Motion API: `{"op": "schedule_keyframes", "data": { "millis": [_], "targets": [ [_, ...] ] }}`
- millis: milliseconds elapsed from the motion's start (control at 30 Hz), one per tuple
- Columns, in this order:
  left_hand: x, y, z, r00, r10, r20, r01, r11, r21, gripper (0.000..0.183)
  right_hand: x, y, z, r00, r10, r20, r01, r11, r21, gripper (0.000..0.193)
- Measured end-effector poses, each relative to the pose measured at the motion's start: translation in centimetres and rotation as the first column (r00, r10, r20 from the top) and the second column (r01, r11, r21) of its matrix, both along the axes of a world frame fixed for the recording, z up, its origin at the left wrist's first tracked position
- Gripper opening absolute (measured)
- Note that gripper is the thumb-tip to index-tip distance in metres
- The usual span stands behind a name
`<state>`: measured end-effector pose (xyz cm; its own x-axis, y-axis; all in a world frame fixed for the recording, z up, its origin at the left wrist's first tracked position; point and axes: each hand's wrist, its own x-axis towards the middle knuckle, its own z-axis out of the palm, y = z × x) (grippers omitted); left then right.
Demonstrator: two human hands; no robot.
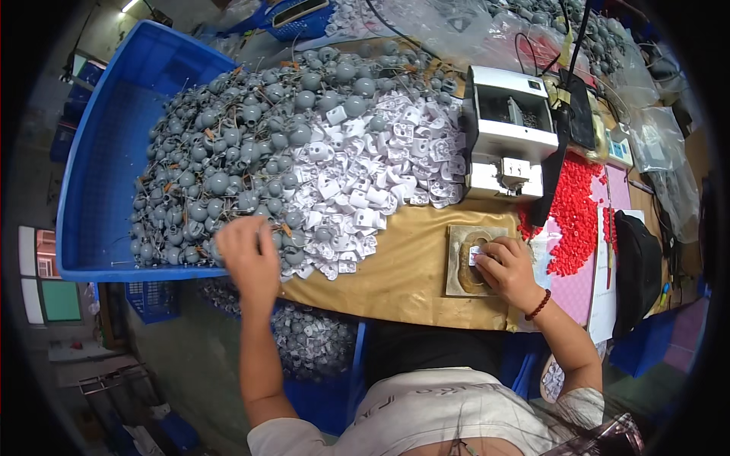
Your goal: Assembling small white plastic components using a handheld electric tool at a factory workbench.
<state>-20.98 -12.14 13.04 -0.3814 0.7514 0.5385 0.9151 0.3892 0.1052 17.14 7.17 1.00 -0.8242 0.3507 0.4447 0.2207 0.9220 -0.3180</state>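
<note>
My left hand point(249, 254) is at the near edge of a big heap of grey ball-shaped parts point(217, 182) with thin wires. Its fingers are bent down among the parts, and what they grip is hidden. On the right, my right hand point(508, 270) pinches a small white plastic piece point(475, 256) over a square metal fixture point(456, 285) with an oval recess. White plastic parts point(357, 186) are piled between the grey heap and a white bench machine point(508, 129).
A blue crate point(114, 144) lies tipped at the left, grey parts spilling from it. Small red parts point(572, 220) are heaped right of the machine. A black pouch-like thing point(637, 266) lies near the right edge. Below the table stands another blue bin point(350, 387).
</note>
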Motion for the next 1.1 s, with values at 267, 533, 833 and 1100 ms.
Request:
{"op": "schedule_keyframes", "data": {
  "millis": [267, 533, 833, 1100],
  "targets": [
    [-5.9, 0.5, 3.2, 0.987, 0.130, -0.092, -0.153, 0.932, -0.328, 0.044, 1.2, 0.6, -0.4, 0.982, -0.134, -0.131, 0.079, 0.931, -0.356, 0.042],
    [-9.6, 6.3, 4.2, 0.978, 0.048, 0.202, -0.021, 0.991, -0.134, 0.031, 2.8, 1.5, 0.3, 0.940, -0.261, -0.221, 0.099, 0.827, -0.554, 0.035],
    [-14.7, 13.2, 2.2, 0.868, 0.285, -0.406, -0.389, 0.900, -0.200, 0.027, 3.1, 1.2, 1.0, 0.931, -0.278, -0.238, 0.100, 0.819, -0.564, 0.031],
    [-8.4, 14.7, 8.2, 0.858, -0.226, 0.461, 0.064, 0.938, 0.341, 0.023, 2.0, 1.4, 3.6, 0.927, -0.283, -0.247, 0.081, 0.793, -0.604, 0.024]
  ]
}}
